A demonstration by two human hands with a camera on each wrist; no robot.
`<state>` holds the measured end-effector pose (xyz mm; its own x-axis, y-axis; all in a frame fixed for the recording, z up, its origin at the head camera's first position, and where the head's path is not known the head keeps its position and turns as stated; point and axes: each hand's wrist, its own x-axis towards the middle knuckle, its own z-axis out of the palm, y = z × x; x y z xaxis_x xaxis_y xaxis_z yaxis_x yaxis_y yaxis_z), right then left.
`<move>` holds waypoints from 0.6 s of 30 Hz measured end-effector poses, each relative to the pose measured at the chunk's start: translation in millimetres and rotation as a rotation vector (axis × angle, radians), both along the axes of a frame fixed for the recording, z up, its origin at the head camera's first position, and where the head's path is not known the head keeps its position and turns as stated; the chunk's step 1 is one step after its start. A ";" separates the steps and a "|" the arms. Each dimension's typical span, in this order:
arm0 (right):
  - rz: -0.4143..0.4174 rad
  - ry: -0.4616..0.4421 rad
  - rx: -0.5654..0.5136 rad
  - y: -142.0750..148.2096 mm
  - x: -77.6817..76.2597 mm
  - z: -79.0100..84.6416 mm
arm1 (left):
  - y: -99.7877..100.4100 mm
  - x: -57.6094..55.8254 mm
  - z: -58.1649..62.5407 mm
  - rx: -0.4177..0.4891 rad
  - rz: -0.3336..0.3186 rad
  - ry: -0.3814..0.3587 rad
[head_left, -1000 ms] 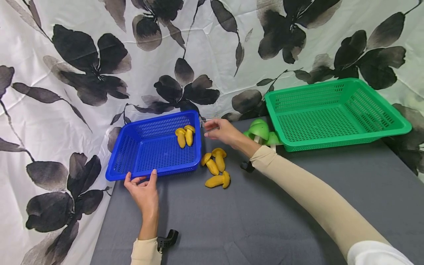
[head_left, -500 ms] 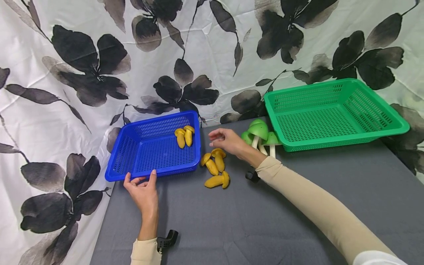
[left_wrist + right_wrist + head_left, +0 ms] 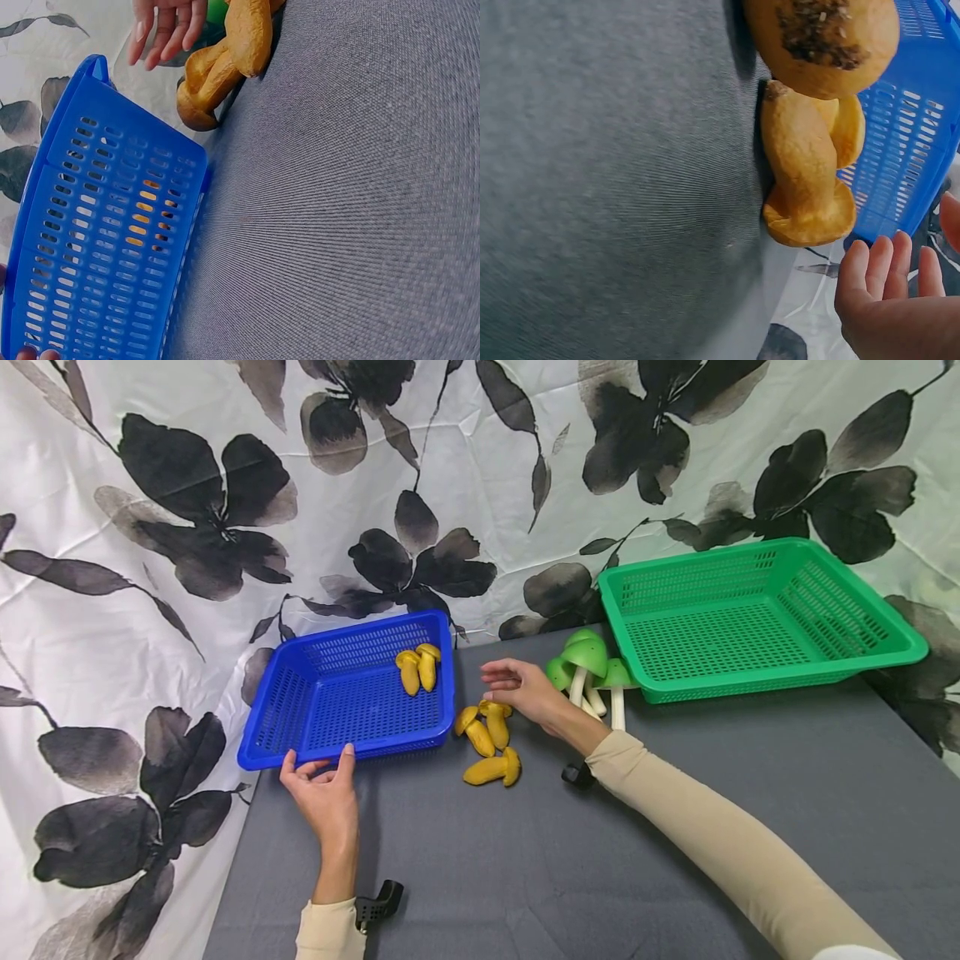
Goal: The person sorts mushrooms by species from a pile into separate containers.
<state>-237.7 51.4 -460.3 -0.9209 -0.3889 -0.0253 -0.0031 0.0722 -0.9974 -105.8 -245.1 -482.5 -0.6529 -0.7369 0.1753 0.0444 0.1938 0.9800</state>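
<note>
The left hand [image 3: 37, 355] touches the near side of a blue basket [image 3: 107, 161]; right of it, yellow mushrooms [image 3: 249, 37] lie on gray cloth [image 3: 337, 187], near the right hand [image 3: 169, 28].

Smooth plastic blue basket [image 3: 341, 710], matt yellow mushrooms [image 3: 482, 741] (perhaps foam).

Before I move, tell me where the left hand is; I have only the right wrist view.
Observer: The left hand holds the near rim of the blue plastic basket.
Operator: Now report what lies inside that basket.
Observer: Two yellow mushrooms, side by side, toward its right end in the head view.
Operator: Say what sits beyond the right hand, away from that basket.
Observer: Green-capped mushrooms, beside the left end of a green plastic basket.
</note>
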 end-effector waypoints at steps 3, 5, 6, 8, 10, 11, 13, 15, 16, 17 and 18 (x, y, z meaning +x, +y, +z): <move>-0.003 0.003 -0.002 2.4 1.8 -3.0 | 0.1 0.6 0.4 -0.006 -0.001 -0.010; -0.006 -0.005 0.000 3.6 3.5 -4.1 | 0.1 1.2 0.8 -0.012 0.000 -0.019; -0.007 -0.009 0.004 3.9 3.8 -5.1 | 0.1 1.4 0.9 -0.014 0.001 -0.024; -0.009 -0.017 0.007 4.5 3.8 -7.9 | 0.2 1.7 1.2 -0.019 0.003 -0.032; -0.015 -0.025 0.005 4.7 3.7 -10.4 | 0.2 1.7 1.2 -0.021 0.004 -0.037; -0.018 -0.030 0.002 4.7 3.8 -11.6 | 0.2 1.6 1.2 -0.022 0.005 -0.038; -0.024 -0.033 -0.005 4.6 4.1 -13.7 | 0.2 1.5 1.1 -0.024 0.003 -0.043; -0.030 -0.033 -0.012 4.5 4.8 -15.2 | 0.1 1.4 0.8 -0.025 0.001 -0.047; -0.031 -0.031 -0.016 4.4 5.1 -15.8 | 0.1 1.3 0.8 -0.025 0.000 -0.047; -0.034 -0.028 -0.019 4.5 5.3 -16.6 | 0.0 1.3 0.8 -0.025 0.000 -0.047; -0.037 -0.024 -0.019 4.5 5.4 -17.4 | 0.1 1.3 0.9 -0.024 -0.001 -0.047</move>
<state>-232.2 55.9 -477.7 -0.9338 -0.3554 -0.0403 0.0231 0.0524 -0.9984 -104.4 -245.0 -481.6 -0.6615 -0.7322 0.1622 -0.0011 0.2173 0.9761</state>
